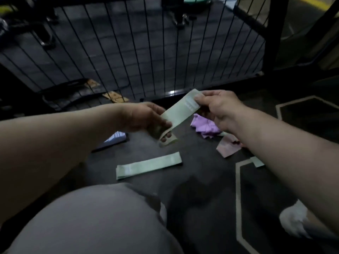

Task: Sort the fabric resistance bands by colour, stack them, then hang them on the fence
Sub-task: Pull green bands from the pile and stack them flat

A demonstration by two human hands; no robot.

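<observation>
1 pale green band [180,110] slanted taut above the floor [201,184]; a 2nd green band [148,165] lay flat below it, purple bands [203,125] crumpled nearby.

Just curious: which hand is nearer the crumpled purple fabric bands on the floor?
Right. The right hand is just above the crumpled purple fabric bands; the left hand lies farther left.

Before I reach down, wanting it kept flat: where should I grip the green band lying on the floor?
Probably pinch the green band at its right end, coming from above: it lies flat, stretched left to right, with bare floor around that end.
</observation>
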